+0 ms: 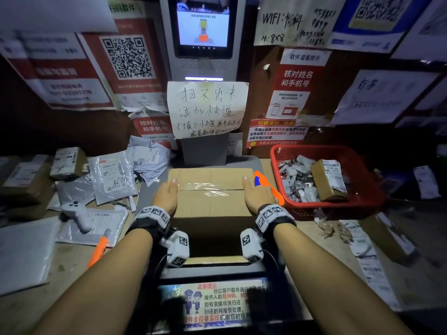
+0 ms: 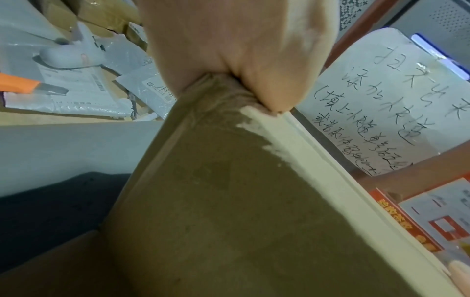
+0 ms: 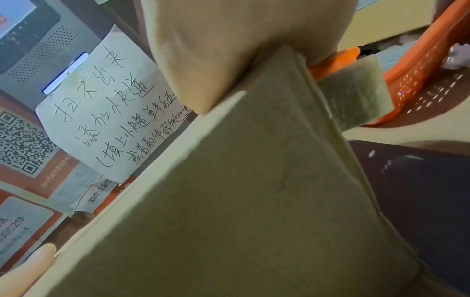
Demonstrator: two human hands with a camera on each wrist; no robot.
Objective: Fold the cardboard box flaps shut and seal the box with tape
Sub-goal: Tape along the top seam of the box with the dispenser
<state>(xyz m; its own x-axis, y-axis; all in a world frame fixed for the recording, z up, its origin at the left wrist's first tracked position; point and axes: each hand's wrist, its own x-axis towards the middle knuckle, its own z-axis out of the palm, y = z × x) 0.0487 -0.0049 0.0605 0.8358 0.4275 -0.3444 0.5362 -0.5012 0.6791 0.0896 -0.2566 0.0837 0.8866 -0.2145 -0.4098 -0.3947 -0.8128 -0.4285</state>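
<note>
A brown cardboard box (image 1: pixel 210 204) stands on the grey scale platform with its flaps folded flat. A strip of clear tape (image 1: pixel 212 187) runs along the centre seam. My left hand (image 1: pixel 165 195) lies over the box's left edge, thumb on top and fingers down the side. At the right edge my right hand (image 1: pixel 256 194) mirrors it. The left wrist view shows the left hand (image 2: pixel 241 50) pressed on the box edge (image 2: pixel 229 201). In the right wrist view the right hand (image 3: pixel 229 40) presses the box (image 3: pixel 254 180), and a loose tape end (image 3: pixel 356 98) sticks out past the side.
An orange and blue tape dispenser (image 1: pixel 266 184) lies just right of the box, beside a red basket (image 1: pixel 362 165) of small parcels. On the left are grey mailers, a white scanner (image 1: pixel 77 213) and an orange knife (image 1: pixel 99 247). A kiosk (image 1: pixel 203 141) stands right behind the box.
</note>
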